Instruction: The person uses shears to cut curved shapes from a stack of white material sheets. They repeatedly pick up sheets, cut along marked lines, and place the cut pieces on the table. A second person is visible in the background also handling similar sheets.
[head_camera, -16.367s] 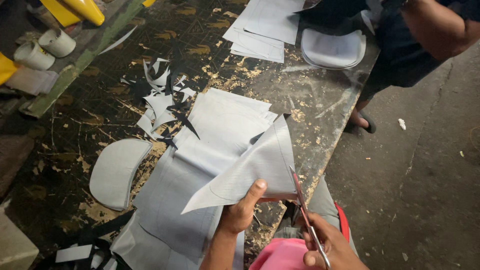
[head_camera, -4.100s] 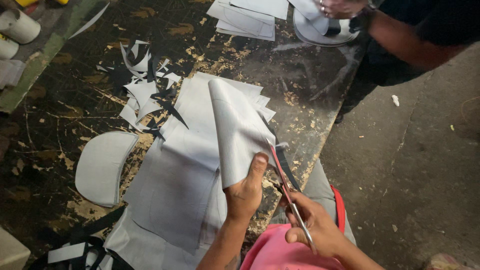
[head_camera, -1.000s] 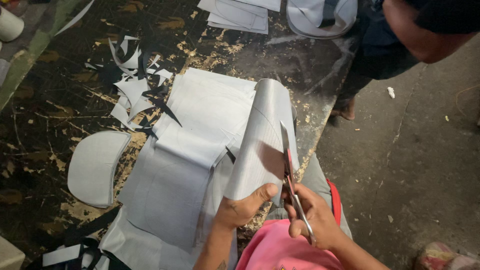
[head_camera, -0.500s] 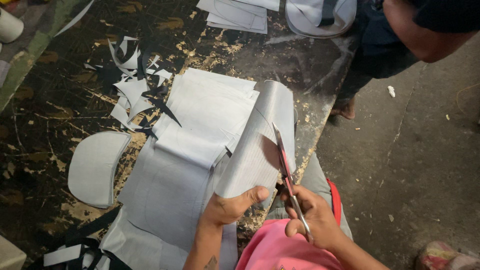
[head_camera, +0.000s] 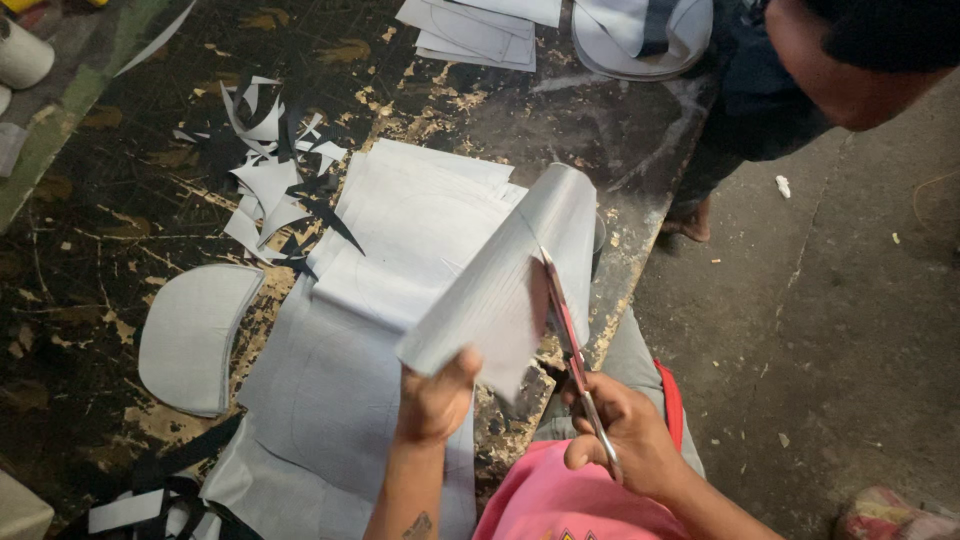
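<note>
At the edge of a scarred, paint-flecked worktable (head_camera: 120, 230), a person's two hands worked one grey sheet (head_camera: 510, 290) with one pair of scissors (head_camera: 570, 340). At about six o'clock in the view, the left hand (head_camera: 435, 400) rose from below, thumb and fingers pinched on the sheet's lower edge, holding it lifted and curling above the table's near edge. At five o'clock the right hand (head_camera: 625, 440) was closed around the scissors' handles, the red-tinted blades pointing up toward twelve and lying against the sheet's right edge; whether the blades were parted could not be told.

Beneath the lifted sheet, a stack of flat grey sheets (head_camera: 400, 270) lay at centre. One cut half-moon piece (head_camera: 190, 335) rested at nine o'clock, apart from the stack. A heap of white and black offcuts (head_camera: 275, 180) sat at ten o'clock. A second pile of sheets (head_camera: 480, 30) lay at twelve o'clock, and just beside it a stack of rounded pieces (head_camera: 640, 35). At one o'clock a second person (head_camera: 830, 60) leaned over the table's far corner.
</note>
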